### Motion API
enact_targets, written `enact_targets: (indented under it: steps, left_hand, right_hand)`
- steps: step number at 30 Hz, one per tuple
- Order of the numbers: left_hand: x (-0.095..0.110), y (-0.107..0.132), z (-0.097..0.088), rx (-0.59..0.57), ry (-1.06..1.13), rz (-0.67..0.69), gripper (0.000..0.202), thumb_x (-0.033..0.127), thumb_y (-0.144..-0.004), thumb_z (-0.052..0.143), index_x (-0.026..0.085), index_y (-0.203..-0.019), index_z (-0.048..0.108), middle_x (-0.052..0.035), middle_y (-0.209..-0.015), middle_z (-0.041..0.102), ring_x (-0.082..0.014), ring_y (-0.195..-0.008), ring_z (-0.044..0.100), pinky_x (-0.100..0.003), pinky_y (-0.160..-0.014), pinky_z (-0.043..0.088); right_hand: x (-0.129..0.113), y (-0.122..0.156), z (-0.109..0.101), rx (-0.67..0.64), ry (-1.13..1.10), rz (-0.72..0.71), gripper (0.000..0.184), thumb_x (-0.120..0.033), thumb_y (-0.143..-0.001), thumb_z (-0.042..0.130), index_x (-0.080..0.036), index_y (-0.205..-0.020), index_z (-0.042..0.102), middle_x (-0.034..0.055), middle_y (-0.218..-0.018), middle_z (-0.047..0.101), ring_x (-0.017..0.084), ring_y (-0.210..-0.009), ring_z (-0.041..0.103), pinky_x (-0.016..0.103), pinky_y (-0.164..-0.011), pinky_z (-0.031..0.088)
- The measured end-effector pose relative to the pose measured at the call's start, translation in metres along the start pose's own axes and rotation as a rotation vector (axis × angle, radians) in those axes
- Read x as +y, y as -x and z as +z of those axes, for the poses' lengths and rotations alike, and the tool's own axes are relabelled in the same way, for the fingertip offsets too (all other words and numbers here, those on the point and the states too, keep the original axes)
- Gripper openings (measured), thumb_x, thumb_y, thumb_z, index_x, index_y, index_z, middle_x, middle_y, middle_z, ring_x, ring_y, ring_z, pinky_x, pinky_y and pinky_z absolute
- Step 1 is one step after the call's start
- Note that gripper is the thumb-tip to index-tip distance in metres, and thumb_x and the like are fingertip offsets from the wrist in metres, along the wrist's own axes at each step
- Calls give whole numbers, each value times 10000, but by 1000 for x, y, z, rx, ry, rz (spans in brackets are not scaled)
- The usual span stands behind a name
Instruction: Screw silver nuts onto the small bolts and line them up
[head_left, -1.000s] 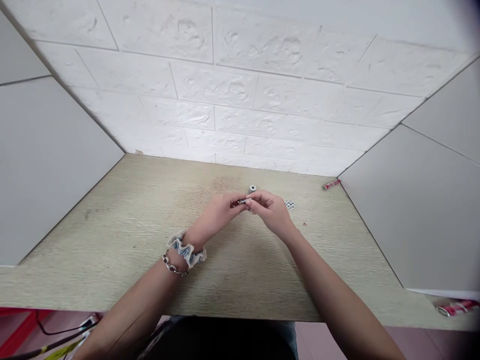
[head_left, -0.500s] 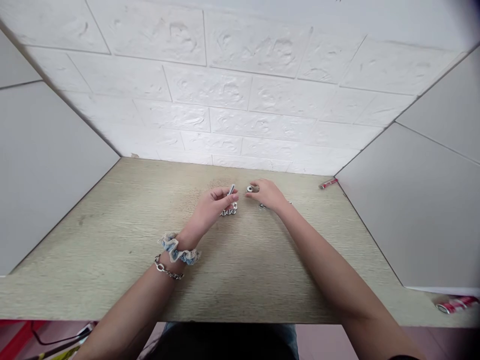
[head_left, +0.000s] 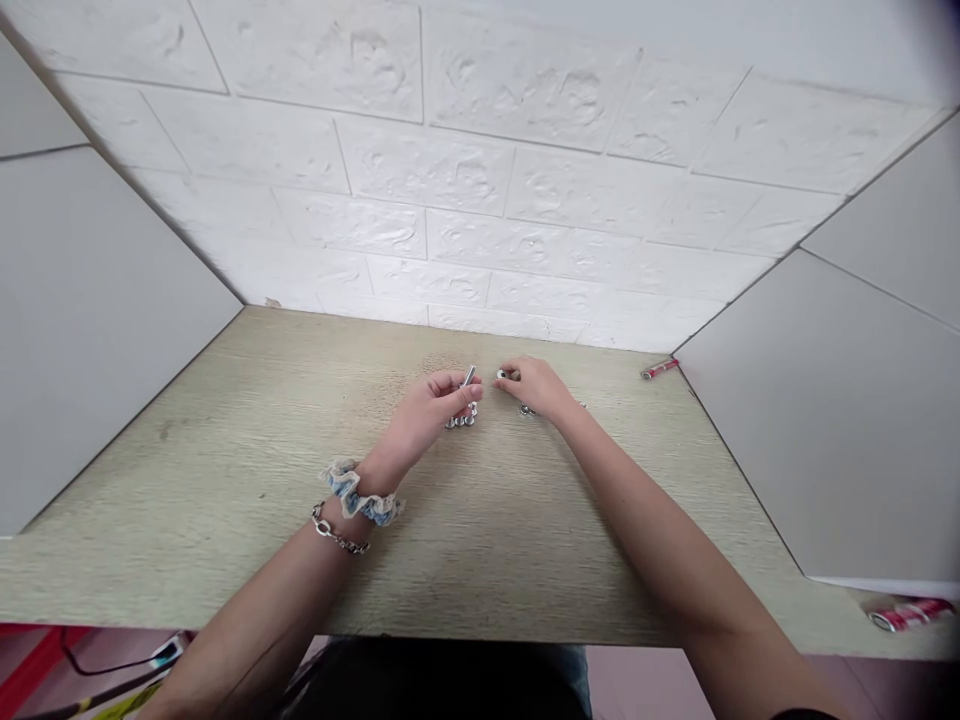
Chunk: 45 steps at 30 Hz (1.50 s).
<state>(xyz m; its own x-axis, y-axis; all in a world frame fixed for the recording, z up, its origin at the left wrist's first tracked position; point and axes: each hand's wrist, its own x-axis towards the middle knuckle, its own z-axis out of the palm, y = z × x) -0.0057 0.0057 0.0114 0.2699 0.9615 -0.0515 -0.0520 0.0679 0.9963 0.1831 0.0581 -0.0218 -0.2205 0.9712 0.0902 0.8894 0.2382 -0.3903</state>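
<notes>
My left hand (head_left: pixel 433 407) is closed on a small silver bolt (head_left: pixel 468 377) that sticks up from its fingertips, above a little row of metal nuts (head_left: pixel 460 421) lying on the wooden table (head_left: pixel 247 450). My right hand (head_left: pixel 536 387) reaches to a small round metal part (head_left: pixel 500 375) farther back; its fingertips pinch that part on the table. More small metal pieces (head_left: pixel 527 410) lie partly hidden under the right hand. A scrunchie and a chain bracelet sit on my left wrist.
A red pen (head_left: pixel 659 369) lies at the back right corner by the grey side panel. Another red-and-white object (head_left: pixel 910 613) rests at the table's front right edge. Grey panels close in both sides and a white brick wall stands behind. Cables hang below at front left.
One second ago both hands met over the bolt at the table's middle. They have parted: the left keeps the bolt, the right has reached back to the round metal part.
</notes>
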Motion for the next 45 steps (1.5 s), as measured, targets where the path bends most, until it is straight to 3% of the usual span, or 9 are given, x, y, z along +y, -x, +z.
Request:
enact_targets:
  steps: [23, 31, 37, 40, 45]
  left_hand:
    - [-4, 0, 0, -34, -17, -23, 253, 361, -654, 663, 151, -792, 631, 21, -647, 534, -66, -569, 459, -208, -564, 357]
    - [-6, -2, -1, -38, -2, -24, 239, 345, -648, 670, 152, -785, 634, 27, -630, 525, -58, -562, 457, -203, -562, 358]
    - [-6, 0, 1, -73, 9, -52, 303, 363, -642, 671, 156, -860, 632, 3, -709, 585, -71, -578, 493, -226, -596, 394]
    - [-5, 1, 2, -132, -1, -56, 316, 378, -656, 659, 155, -879, 638, -12, -765, 604, -80, -625, 521, -227, -628, 407]
    - [-6, 2, 3, -227, -27, -30, 330, 406, -683, 631, 182, -925, 642, -11, -838, 623, -99, -702, 565, -237, -701, 422]
  right_hand:
    - [3, 2, 1, 28, 35, -25, 253, -389, -801, 493, -187, -893, 615, 56, -948, 632, 178, -912, 543, 266, -764, 375]
    - [2, 2, -2, 100, -13, -35, 218, -349, -786, 512, -183, -881, 618, 49, -929, 633, 185, -908, 541, 297, -777, 389]
    - [-26, 22, -20, 301, -397, -65, 239, -375, -744, 563, -200, -893, 630, 25, -890, 633, 137, -754, 563, 282, -695, 446]
    - [-47, 39, -31, 267, -544, -158, 247, -362, -736, 580, -207, -920, 636, 14, -859, 629, 127, -776, 562, 264, -700, 461]
    - [-63, 55, -34, 170, -470, -229, 216, -301, -743, 582, -236, -941, 642, 4, -877, 629, 131, -833, 564, 271, -741, 450]
